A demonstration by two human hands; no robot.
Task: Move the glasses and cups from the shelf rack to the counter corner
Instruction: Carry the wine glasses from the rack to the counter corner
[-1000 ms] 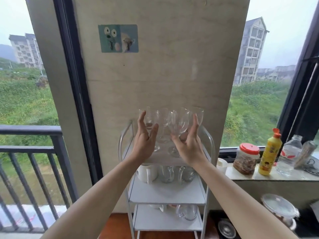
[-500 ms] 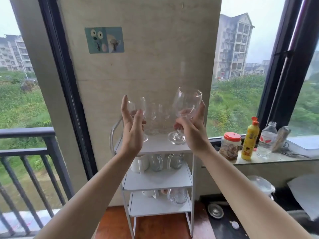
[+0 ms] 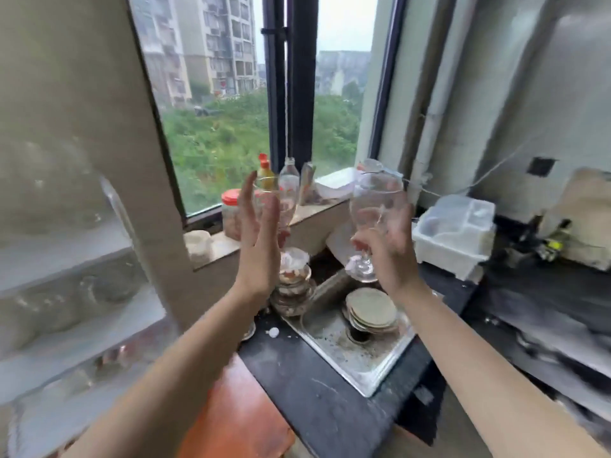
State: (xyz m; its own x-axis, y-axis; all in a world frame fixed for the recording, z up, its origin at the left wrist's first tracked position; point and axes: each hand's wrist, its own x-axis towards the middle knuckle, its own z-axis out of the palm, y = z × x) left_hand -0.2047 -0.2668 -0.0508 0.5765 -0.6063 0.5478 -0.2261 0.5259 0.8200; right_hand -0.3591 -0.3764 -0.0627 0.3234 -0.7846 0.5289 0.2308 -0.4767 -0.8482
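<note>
- A second ago both hands were at the top of the rack, closing on the stemmed glasses; half a second ago two glasses were lifted clear of it. Now my view has swung right and the rack (image 3: 66, 259) is a blur beside the sink, on its left.
- My left hand (image 3: 256, 239) is clamped on one glass (image 3: 284, 206). Its fingers stand nearly straight, so I judge the stem sits low between them; the exact hold is hidden.
- My right hand (image 3: 386, 246) is clamped on the stem of the second glass (image 3: 375, 206), bowl upright, foot showing below the fingers.
- Both glasses are in the air above the sink (image 3: 357, 355), the left one over the sink's far left end, the right one over its far edge. Neither touches the desk.
- What this means: the pick is done for this pair and the carry is under way. More glassware remains on the rack, though it is too smeared to count.
- The dark desk (image 3: 330, 408) runs around the sink, and its corner lies beyond the sink to the right, where a white box (image 3: 456, 236) sits. I judge the set-down spot is near there.
- Risk: the sink below holds stacked plates (image 3: 370, 312) and a pot lid (image 3: 291, 276), so a slip here would break glass. The frame is motion-blurred, so I am turning fast; I should slow before lowering.
</note>
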